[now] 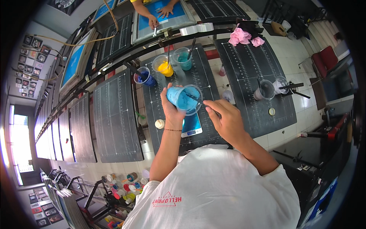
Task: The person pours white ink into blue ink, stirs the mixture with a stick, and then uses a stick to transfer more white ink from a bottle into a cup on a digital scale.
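Observation:
My left hand (170,108) is wrapped around a clear plastic cup (176,95) with light blue ink coating its inside, and tilts its mouth toward the right. In my right hand (228,119) I grip a dark stirring stick (199,101), its far end inside the cup. Below the cup, partly covered by it, a digital scale (191,130) lies on the dark gridded board (206,74). Beyond my hands stand cups of dark blue ink (145,78), yellow ink (164,68) and teal ink (183,61), each with a stick in it. A small cream-coloured bottle (159,124) is left of my wrist.
Across a metal rail, another person's hands (153,22) work over a blue printing screen (162,15). Pink cloth (241,36) lies on the right-hand board (249,68), where two clear cups (264,91) also stand. Several ink containers (131,187) crowd the lower left. A red chair (325,60) stands right.

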Tool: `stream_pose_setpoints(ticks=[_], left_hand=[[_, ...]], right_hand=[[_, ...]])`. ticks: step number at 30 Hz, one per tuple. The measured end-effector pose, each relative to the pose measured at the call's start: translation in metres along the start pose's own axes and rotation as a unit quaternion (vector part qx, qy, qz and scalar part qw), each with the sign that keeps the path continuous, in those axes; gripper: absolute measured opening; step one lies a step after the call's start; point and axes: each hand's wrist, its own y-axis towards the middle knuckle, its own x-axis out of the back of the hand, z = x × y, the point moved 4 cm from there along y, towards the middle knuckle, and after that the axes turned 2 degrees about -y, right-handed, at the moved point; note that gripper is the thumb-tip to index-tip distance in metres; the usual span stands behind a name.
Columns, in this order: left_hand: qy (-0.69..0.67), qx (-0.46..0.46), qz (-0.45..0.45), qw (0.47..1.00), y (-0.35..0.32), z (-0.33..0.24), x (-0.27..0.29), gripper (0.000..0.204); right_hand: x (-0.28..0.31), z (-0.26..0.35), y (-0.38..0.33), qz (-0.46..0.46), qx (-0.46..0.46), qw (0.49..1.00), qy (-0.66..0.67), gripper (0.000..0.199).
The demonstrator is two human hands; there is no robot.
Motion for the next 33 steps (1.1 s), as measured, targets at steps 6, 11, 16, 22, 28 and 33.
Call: stream_pose_setpoints(ticks=[6, 11, 16, 22, 28, 33], left_hand=[[0.008, -0.045, 0.006, 0.999, 0.002, -0.010, -0.022, 0.030], [0.002, -0.013, 0.023, 1.000, 0.008, -0.002, -0.010, 0.034], [0.006, -0.001, 0.015, 1.000, 0.014, 0.006, 0.000, 0.035], [0.017, 0.024, 0.021, 0.999, 0.020, 0.009, 0.012, 0.038], [0.039, 0.043, 0.004, 0.998, 0.024, 0.012, 0.022, 0.040], [0.041, 0.051, 0.001, 0.998, 0.024, 0.012, 0.024, 0.038]], right_hand=[[-0.002, -0.006, -0.004, 0.136, -0.254, 0.951, 0.111, 0.023], [0.007, -0.004, 0.007, 0.278, -0.093, 0.940, -0.174, 0.028], [0.006, -0.005, 0.025, 0.246, -0.078, 0.926, -0.275, 0.028], [0.003, -0.008, 0.030, 0.232, -0.050, 0.952, -0.192, 0.028], [0.000, -0.006, 0.025, 0.261, -0.057, 0.942, -0.203, 0.031], [-0.003, -0.012, 0.018, 0.263, -0.054, 0.932, -0.245, 0.023]])
